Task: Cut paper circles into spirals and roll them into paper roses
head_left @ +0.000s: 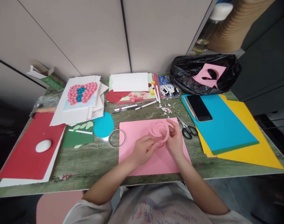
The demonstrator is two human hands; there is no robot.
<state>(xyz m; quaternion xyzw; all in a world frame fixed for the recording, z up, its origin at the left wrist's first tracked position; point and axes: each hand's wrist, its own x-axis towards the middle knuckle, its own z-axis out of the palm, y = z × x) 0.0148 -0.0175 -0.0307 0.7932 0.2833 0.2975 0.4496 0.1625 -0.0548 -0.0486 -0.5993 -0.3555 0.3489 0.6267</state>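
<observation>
A spiral strip of pink paper is held between both hands, its loops curling above a flat pink sheet. My left hand pinches the lower left of the spiral. On its right side, my right hand has the fingers closed round the outer loop. Parts of the strip are hidden behind the fingers. Black-handled scissors lie just right of the pink sheet. To its left a clear ring, like a roll of tape, overlaps the sheet's edge.
At left are red paper with a white oval object, and a rosette picture. Blue card bears a phone at right. Behind stand a black bag, pens and paper scraps.
</observation>
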